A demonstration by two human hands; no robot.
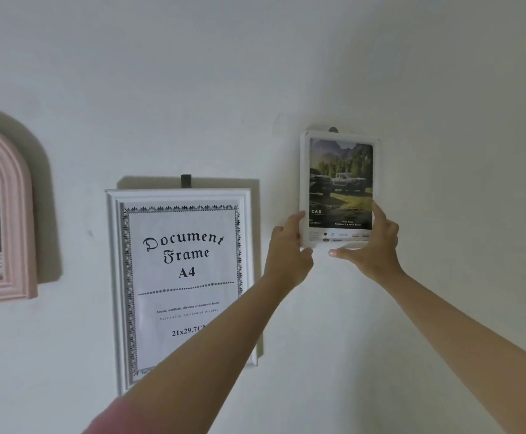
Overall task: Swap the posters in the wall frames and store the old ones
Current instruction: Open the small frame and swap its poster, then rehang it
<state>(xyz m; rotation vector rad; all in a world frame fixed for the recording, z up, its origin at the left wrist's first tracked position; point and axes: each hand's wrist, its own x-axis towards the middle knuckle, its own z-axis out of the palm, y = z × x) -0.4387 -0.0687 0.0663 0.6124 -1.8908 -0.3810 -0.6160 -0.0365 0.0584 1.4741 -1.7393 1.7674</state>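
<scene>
Item: pink sleeve (114, 415), nearest the camera, on the left forearm

Item: left hand (288, 245), fingers curled round the lower left corner of the small white frame (305, 183), thumb under its bottom edge

Item: right hand (373, 242), gripping the lower right corner of the same frame, thumb under the bottom rail, fingers up the right side

Item: truck poster (340, 180), inside the small frame, between and above the two grips; vehicle before trees and hills, small print and logos at the foot

Item: wall hook (333, 130), directly above the grips, at the frame's top edge; whether the frame hangs on it cannot be told

Item: A4 document frame (114, 277), left of and below the left grip, on its own dark hook, placeholder sheet inside

Item: pink arched frame (20, 214), furthest left of the grips, partly cut off

Risk: both holds sit low, so the top may tip off the wall; a lift that misses or snags the hook could drop the frame; the left forearm crosses the A4 frame and could knock it
</scene>
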